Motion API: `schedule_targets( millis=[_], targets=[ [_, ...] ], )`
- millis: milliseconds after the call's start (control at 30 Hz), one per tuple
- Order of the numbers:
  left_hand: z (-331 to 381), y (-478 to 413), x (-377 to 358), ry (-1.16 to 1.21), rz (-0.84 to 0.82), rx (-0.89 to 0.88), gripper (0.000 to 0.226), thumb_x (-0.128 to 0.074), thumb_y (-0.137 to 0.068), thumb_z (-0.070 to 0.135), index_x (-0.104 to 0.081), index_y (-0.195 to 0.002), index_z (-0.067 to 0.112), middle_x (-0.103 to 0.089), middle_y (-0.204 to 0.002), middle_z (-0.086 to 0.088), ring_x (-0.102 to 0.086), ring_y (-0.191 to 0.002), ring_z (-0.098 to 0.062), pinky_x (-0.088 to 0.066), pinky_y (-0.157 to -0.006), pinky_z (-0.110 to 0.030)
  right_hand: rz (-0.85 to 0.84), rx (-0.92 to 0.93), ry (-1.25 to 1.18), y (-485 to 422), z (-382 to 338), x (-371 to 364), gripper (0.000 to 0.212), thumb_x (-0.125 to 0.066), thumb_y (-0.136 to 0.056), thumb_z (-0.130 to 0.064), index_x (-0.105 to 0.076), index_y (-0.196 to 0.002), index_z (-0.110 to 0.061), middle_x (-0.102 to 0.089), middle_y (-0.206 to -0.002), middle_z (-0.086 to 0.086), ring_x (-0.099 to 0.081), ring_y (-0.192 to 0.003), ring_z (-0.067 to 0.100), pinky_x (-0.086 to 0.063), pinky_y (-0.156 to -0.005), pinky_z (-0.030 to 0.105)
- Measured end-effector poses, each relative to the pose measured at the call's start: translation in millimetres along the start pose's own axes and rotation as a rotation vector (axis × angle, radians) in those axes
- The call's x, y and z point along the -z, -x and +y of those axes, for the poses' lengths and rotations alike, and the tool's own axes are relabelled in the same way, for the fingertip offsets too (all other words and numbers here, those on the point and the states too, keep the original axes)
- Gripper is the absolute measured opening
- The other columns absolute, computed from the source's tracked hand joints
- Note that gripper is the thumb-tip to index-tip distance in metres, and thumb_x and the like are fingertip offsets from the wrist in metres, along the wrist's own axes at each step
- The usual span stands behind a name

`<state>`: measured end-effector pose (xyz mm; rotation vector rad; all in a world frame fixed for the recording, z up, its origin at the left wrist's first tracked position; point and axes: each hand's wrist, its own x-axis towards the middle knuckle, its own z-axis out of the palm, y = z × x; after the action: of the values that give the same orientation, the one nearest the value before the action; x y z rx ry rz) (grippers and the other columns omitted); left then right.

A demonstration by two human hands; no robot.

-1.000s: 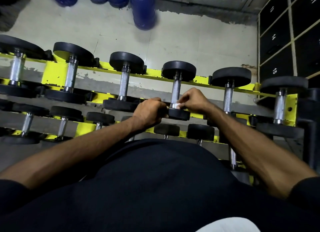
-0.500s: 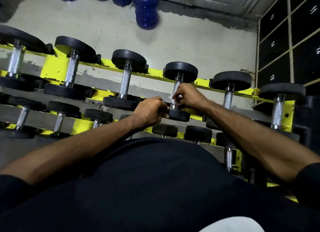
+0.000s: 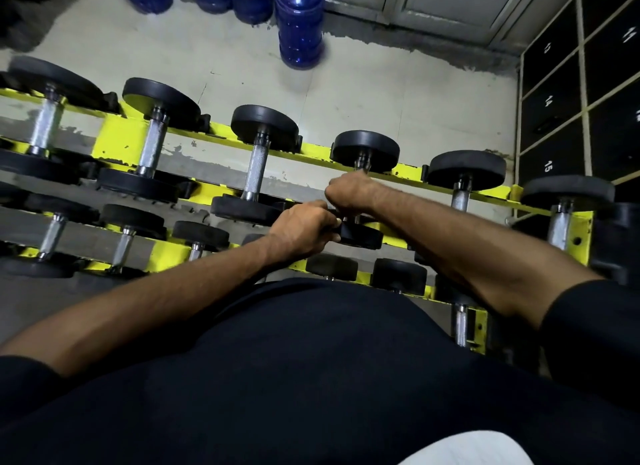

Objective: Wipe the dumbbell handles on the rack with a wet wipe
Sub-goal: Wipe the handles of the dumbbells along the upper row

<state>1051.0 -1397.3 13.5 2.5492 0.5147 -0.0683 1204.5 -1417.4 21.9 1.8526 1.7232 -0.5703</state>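
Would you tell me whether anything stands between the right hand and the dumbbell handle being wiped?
Nothing visible does: the right hand wraps the handle, and the left hand grips the near weight at its end. The wipe is hidden.

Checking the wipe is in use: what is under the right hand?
The right hand wraps the dumbbell handle; only a short metal stub shows beyond the hand, just below the far plate. The rest of the handle and any wipe are covered.
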Motion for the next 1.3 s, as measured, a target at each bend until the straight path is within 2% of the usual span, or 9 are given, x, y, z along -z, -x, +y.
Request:
schedule_targets(
  millis=[100, 167, 267, 433, 533, 733, 1000, 1233, 1300],
  targets=[
    [0, 0, 0, 0.007, 0.007, -0.012, 0.028, -0.071, -0.089, 0.038, -0.074, -0.112, 0.021, -0.064, -0.112, 0.002, -0.061, -0.098, -0.02, -0.042, -0.073, -0.027, -0.217, 0.099, -0.092, -5, -1, 0, 0.017, -0.054, -0.096, -0.023, -0.061, -0.081, -0.017, -0.066, -0.094, 0.003, -0.065, -0.089, 0.019, -0.056, -0.081, 0.038],
    [-1, 0, 0, 0.006, 0.007, -0.019, 0.027, -0.071, -0.089, 0.037, -0.074, -0.111, 0.022, -0.064, -0.11, 0.002, -0.061, -0.097, -0.02, -0.041, -0.071, -0.026, -0.199, 0.124, -0.135, 2, 4, 6, 0.021, -0.06, -0.094, -0.018, -0.057, -0.073, -0.019, -0.064, -0.087, 0.002, -0.064, -0.081, 0.019, -0.055, -0.076, 0.034],
    [-1, 0, -1, 0.0, 0.006, -0.007, 0.024, -0.071, -0.089, 0.037, -0.075, -0.107, 0.021, -0.061, -0.1, -0.001, -0.061, -0.09, -0.026, -0.046, -0.069, -0.033, 0.063, 0.013, -0.25, 15, 19, -7, 0.021, -0.067, -0.086, -0.012, -0.057, -0.067, -0.013, -0.059, -0.075, 0.006, -0.059, -0.071, 0.026, -0.043, -0.054, 0.029],
    [-2, 0, 0, 0.029, 0.014, 0.005, 0.027, -0.073, -0.088, 0.036, -0.074, -0.11, 0.021, -0.059, -0.096, 0.003, -0.06, -0.085, -0.02, -0.049, -0.07, -0.033, 0.573, -0.331, -0.815, 30, 26, -69, 0.016, -0.077, -0.079, -0.014, -0.077, -0.094, -0.01, -0.073, -0.093, 0.007, -0.067, -0.081, 0.02, -0.054, -0.07, 0.029],
    [-2, 0, 2, 0.019, 0.002, -0.006, 0.024, -0.074, -0.087, 0.031, -0.073, -0.109, 0.023, -0.06, -0.098, 0.003, -0.06, -0.087, -0.018, -0.045, -0.069, -0.029, 0.571, -0.519, -1.007, 32, 15, -86, 0.014, -0.08, -0.071, -0.013, -0.073, -0.083, -0.012, -0.072, -0.084, 0.003, -0.064, -0.076, 0.017, -0.048, -0.065, 0.024],
    [-1, 0, 2, 0.018, -0.001, -0.012, 0.023, -0.075, -0.087, 0.027, -0.073, -0.109, 0.023, -0.06, -0.101, 0.002, -0.06, -0.09, -0.017, -0.052, -0.073, -0.033, 0.672, -0.795, -1.716, 28, 18, -76, 0.014, -0.077, -0.078, 0.005, -0.07, -0.078, -0.008, -0.072, -0.079, 0.005, -0.074, -0.072, 0.021, -0.063, -0.064, 0.037],
    [-2, -2, 2, 0.03, -0.005, 0.004, 0.023, -0.077, -0.084, 0.025, -0.074, -0.107, 0.021, -0.061, -0.1, 0.003, -0.061, -0.091, -0.017, -0.053, -0.076, -0.034, 0.276, -0.567, -1.545, 43, 24, -91, 0.016, -0.072, -0.078, 0.005, -0.075, -0.074, -0.01, -0.072, -0.087, 0.01, -0.065, -0.078, 0.018, -0.058, -0.074, 0.037],
    [-4, -2, -1, 0.021, 0.005, -0.009, 0.026, -0.075, -0.086, 0.029, -0.072, -0.11, 0.02, -0.061, -0.101, 0.002, -0.06, -0.09, -0.016, -0.052, -0.076, -0.033, 0.542, -0.78, -2.017, 18, 36, -79, 0.017, -0.065, -0.085, 0.013, -0.072, -0.082, -0.003, -0.07, -0.081, 0.016, -0.068, -0.064, 0.022, -0.062, -0.063, 0.031],
    [-5, -2, -1, 0.02, 0.009, -0.009, 0.026, -0.075, -0.087, 0.031, -0.073, -0.11, 0.02, -0.061, -0.102, 0.002, -0.06, -0.09, -0.016, -0.05, -0.074, -0.031, 0.45, -0.76, -1.977, 16, 37, -82, 0.014, -0.063, -0.087, 0.01, -0.072, -0.09, -0.001, -0.069, -0.079, 0.015, -0.064, -0.06, 0.019, -0.058, -0.056, 0.029]
  ],
)
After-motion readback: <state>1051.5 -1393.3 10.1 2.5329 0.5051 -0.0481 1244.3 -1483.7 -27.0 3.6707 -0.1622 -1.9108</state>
